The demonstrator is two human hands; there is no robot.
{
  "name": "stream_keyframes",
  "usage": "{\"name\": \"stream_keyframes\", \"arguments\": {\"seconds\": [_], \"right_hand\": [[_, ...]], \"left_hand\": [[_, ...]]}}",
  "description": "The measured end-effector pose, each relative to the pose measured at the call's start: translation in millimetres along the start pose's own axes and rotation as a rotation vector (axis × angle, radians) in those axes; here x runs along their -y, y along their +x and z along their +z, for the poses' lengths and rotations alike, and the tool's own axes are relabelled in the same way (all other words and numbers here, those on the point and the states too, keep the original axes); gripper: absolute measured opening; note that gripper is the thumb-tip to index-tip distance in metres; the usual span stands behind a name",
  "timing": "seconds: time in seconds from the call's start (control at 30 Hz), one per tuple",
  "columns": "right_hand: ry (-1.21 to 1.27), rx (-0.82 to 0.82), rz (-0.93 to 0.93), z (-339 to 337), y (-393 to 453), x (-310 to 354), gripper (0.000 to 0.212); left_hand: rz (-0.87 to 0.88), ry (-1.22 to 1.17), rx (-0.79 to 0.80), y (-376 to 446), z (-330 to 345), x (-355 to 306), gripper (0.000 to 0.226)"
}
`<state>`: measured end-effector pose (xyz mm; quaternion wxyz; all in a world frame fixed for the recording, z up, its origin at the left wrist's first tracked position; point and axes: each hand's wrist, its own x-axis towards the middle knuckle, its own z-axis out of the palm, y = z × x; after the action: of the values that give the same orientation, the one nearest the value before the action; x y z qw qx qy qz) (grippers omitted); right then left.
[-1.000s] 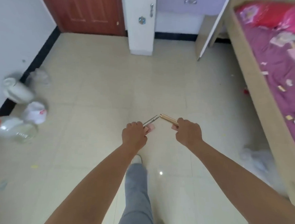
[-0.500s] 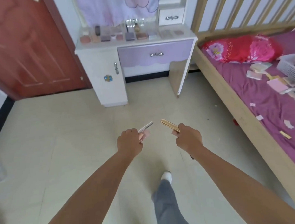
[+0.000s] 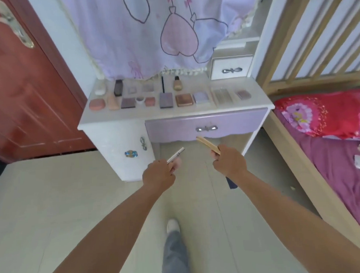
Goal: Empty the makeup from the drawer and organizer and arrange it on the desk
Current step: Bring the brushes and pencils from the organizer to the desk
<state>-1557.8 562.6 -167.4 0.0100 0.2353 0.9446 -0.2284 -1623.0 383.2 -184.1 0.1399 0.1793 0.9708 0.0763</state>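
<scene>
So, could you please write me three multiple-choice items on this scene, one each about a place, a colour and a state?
1. Where does the makeup lie?
A. on the desk top
B. on the floor
C. on the bed

2. What colour is the front of the drawer under the desk top?
A. green
B. purple
C. black

3. What is the state of the left hand?
A. flat on the desk
B. open and empty
C. holding a silver stick

Answers:
1 A, the palettes and bottles sit in rows on the white desk.
2 B, the drawer front is pale purple with a bow handle.
3 C, the fingers curl round the silver stick, while the right hand holds gold sticks.
</scene>
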Motion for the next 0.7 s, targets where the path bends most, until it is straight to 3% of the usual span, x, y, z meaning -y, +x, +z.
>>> {"name": "stream_keyframes", "arguments": {"seconds": [0.37, 0.6, 0.7], "right_hand": [[0.164, -0.010, 0.251, -27, 302, 24, 0.014], [0.238, 0.148, 0.408, -24, 447, -7, 0.024], [0.206, 0.215, 0.423, -20, 498, -13, 0.020]], "left_hand": [[0.019, -0.101, 0.032, 308, -86, -25, 0.027], [-0.044, -0.208, 0.188, 440, -89, -77, 0.018], [-0.071, -0.235, 0.261, 486, -88, -100, 0.027]]}}
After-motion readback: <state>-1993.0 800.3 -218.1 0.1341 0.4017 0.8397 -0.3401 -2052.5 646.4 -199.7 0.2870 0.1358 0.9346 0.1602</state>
